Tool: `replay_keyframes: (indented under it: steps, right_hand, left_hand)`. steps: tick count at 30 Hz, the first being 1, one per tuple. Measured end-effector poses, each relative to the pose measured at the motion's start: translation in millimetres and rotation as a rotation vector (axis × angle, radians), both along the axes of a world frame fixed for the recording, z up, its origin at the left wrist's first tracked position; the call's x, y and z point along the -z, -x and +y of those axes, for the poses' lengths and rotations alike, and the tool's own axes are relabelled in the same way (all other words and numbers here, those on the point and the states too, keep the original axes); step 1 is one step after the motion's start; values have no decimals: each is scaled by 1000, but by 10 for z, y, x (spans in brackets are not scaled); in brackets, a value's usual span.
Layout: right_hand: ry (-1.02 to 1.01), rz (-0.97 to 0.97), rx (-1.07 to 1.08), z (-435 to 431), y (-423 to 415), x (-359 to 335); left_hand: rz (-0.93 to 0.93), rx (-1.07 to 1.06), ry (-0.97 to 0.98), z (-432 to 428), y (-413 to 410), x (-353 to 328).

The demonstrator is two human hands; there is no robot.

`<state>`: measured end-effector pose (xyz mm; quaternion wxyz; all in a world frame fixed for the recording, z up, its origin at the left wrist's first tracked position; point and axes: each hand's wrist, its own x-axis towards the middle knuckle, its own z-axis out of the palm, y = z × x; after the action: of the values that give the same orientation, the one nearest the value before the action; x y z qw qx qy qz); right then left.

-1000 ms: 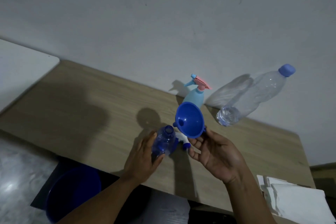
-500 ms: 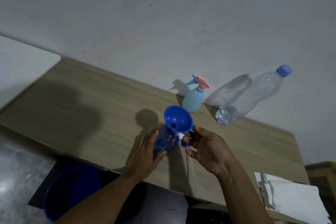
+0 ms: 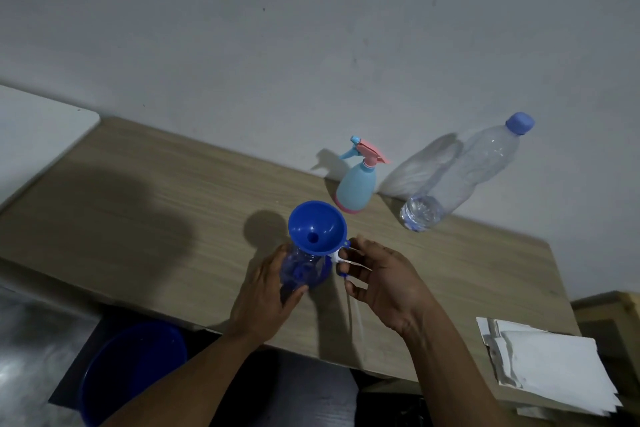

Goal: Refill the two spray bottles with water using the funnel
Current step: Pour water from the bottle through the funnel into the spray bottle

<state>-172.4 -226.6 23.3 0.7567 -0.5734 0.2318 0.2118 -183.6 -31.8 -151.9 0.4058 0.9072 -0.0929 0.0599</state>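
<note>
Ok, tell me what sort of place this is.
Likely a plain room at home or a small workroom: a wooden table against a bare white wall, a blue bucket on the floor, loose papers.

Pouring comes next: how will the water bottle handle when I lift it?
The water bottle looks thin, clear plastic, so it likely dents if squeezed. It's tall and narrow, so a push near the cap may tip it. Fill level, hence weight, is unclear.
</note>
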Motion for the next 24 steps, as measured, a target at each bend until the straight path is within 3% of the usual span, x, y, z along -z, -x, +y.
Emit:
replay_keyframes:
  steps: [7,11,14,18,24]
  right_hand:
    - [207,-34,153,-403,118,142]
    - [337,-106,263,-835,84,203]
    - [413,-201,343,-1271,-113,146]
    - [577,-339,360,-1812,-503,-69]
    - [721,-499,160,-2208,-1011,-492]
  left_hand:
    - [4,-181,-18,-181,564,-2]
    - [-122,10,-27,-625,834,-191]
    - [-120,134,187,-1139,529,-673]
    - [-109,186,283,-1906,-272,-1476]
    - [21,90,369,-2582,-1347,-2082]
